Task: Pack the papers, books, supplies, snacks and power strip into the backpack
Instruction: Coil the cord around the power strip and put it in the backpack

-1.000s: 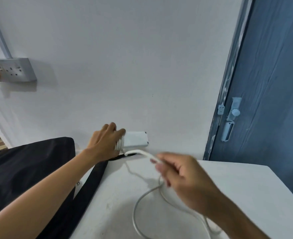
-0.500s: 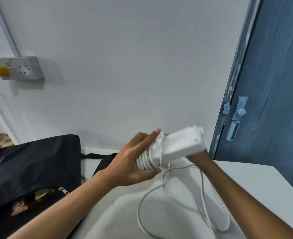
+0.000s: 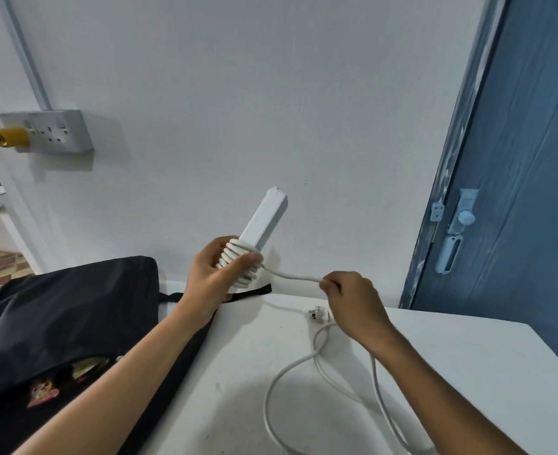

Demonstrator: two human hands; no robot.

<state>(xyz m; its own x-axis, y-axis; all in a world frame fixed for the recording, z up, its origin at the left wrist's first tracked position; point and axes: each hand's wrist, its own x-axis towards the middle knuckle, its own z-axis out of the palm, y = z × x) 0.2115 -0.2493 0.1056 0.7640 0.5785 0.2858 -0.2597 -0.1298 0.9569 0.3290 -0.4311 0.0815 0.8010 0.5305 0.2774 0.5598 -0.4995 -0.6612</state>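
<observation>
Two hands work above the white table. The left hand grips the lower end of the power strip, fingers and thumb curled round the cord coils wound there; the strip tilts up toward the wall. The right hand pinches the cord just beside it, the slack looping on the table with the plug nearby. Left of the hands lies the black backpack, its zip open on colourful packets inside.
</observation>
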